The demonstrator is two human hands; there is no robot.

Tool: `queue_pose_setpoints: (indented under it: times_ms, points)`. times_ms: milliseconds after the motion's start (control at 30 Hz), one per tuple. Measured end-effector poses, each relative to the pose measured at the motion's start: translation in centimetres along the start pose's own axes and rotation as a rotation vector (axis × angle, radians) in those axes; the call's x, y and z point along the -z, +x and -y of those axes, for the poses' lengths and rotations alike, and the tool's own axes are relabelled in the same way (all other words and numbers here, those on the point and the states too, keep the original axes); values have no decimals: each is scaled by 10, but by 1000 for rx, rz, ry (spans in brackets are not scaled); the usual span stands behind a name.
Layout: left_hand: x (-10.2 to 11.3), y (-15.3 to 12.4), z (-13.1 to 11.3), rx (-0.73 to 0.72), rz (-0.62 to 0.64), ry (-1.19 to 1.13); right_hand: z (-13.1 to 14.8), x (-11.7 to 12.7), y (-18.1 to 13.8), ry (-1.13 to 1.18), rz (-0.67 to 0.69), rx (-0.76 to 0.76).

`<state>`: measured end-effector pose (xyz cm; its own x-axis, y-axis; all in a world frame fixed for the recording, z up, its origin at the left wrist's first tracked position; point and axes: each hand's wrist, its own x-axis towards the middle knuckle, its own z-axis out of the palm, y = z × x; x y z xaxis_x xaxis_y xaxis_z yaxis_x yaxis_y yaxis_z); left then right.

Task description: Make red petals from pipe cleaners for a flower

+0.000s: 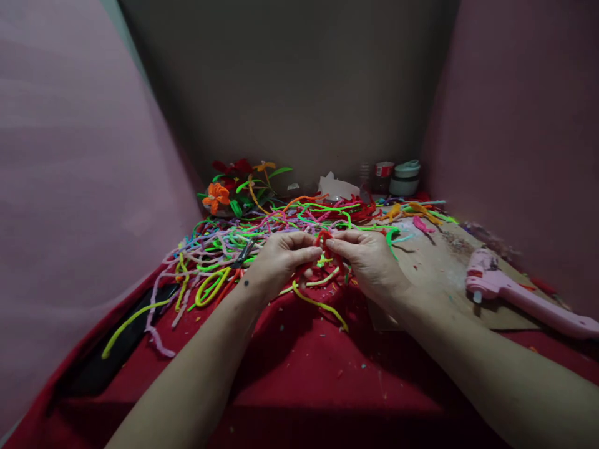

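Observation:
Both my hands meet over the middle of a red cloth (299,374). My left hand (281,257) and my right hand (367,259) are each closed in a pinch on one red pipe cleaner (322,240), which is bent into a small loop between the fingertips. Below them lie loose yellow pipe cleaners (321,304). A wide tangle of pipe cleaners (224,246) in green, purple, pink and yellow spreads out behind and to the left of my hands.
Finished pipe-cleaner flowers (234,187) stand at the back left. A pink glue gun (510,290) lies on a cardboard sheet (435,268) at the right. Small jars (397,176) and crumpled paper (337,187) sit against the back wall. Pink walls close both sides.

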<state>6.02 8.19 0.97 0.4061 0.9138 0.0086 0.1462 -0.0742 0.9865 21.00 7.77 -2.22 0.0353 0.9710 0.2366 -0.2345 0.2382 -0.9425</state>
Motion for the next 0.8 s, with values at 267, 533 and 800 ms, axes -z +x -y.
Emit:
queue_pose_setpoints:
  times_ms: [267, 533, 800]
  points:
    - [-5, 5, 2, -14, -52, 111, 1, 2, 0, -36, -36, 2]
    - [-3, 8, 8, -55, -36, 232, 0, 1, 1, -23, -77, -17]
    - [-3, 8, 12, 99, 42, -168, -4, 3, 4, -37, -87, -16]
